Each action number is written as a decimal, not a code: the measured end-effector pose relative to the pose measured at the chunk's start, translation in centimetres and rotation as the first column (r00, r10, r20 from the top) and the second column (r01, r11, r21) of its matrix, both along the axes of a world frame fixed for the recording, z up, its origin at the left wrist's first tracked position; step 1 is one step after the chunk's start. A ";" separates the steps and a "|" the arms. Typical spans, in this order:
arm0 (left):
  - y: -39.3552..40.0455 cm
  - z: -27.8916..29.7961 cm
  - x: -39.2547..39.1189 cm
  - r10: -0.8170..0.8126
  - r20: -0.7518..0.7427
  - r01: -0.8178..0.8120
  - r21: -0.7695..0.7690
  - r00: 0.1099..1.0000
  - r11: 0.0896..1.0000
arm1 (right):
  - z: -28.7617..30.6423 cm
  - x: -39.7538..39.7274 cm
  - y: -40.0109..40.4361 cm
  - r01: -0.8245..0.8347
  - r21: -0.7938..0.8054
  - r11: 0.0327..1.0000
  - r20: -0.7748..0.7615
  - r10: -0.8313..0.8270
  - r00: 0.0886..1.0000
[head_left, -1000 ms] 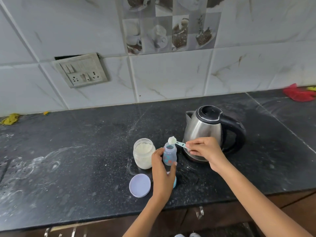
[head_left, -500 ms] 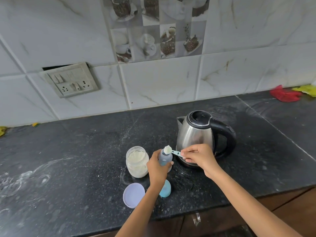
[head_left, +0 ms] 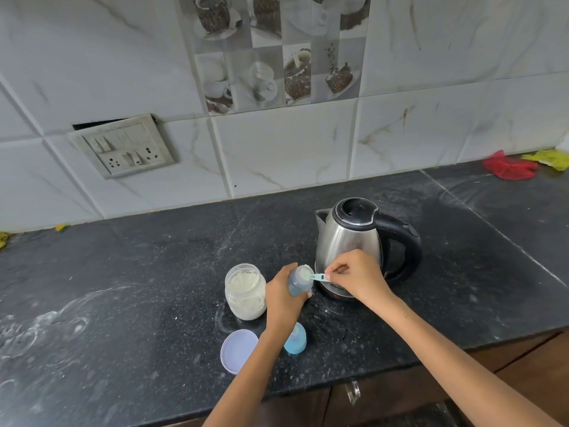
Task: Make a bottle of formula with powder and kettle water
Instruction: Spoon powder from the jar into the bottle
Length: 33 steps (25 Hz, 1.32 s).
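The left hand (head_left: pixel 281 298) wraps the baby bottle (head_left: pixel 298 280); the right hand (head_left: pixel 357 277) pinches the scoop (head_left: pixel 311 275). Its bowl should tip squarely over the mouth, avoiding spills.

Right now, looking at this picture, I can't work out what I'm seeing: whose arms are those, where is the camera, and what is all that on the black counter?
There is no machine here. The arms belong to a person wearing a wide-angle camera on the head, so you look down along them.

The left hand grips a small baby bottle. The right hand pinches a little scoop of powder at the bottle's mouth.

On the dark counter stand an open jar of powder and a steel kettle with a black handle. Nearer the person lie the jar's round lid and a blue bottle cap. A red cloth lies far right by the wall.
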<state>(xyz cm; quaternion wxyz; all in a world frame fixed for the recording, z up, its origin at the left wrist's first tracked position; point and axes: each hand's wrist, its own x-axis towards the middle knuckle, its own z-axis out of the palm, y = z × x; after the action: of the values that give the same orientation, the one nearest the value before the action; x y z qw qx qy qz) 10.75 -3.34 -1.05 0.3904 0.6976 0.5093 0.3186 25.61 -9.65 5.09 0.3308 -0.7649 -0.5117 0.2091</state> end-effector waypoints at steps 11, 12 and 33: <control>0.1 -0.2 -0.6 0.028 0.076 -0.025 -0.033 0.997 0.999 | 1.4 -0.5 0.2 -0.447 0.087 0.890 0.445 0.366 0.817; 0.1 -0.3 -0.6 0.026 0.080 -0.023 -0.036 0.996 0.999 | 1.4 -0.5 -0.1 -0.474 0.107 0.874 0.485 0.371 0.792; 0.0 -1.0 -1.5 0.054 0.141 -0.047 -0.047 0.989 0.998 | 1.0 -0.7 0.2 -0.223 0.424 0.878 0.243 0.127 0.962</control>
<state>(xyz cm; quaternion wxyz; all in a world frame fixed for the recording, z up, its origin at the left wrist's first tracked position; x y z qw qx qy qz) 9.22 -3.30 -2.04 0.4327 0.6513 0.5045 0.3662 24.93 -9.49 6.12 0.4224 -0.6359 -0.6451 0.0341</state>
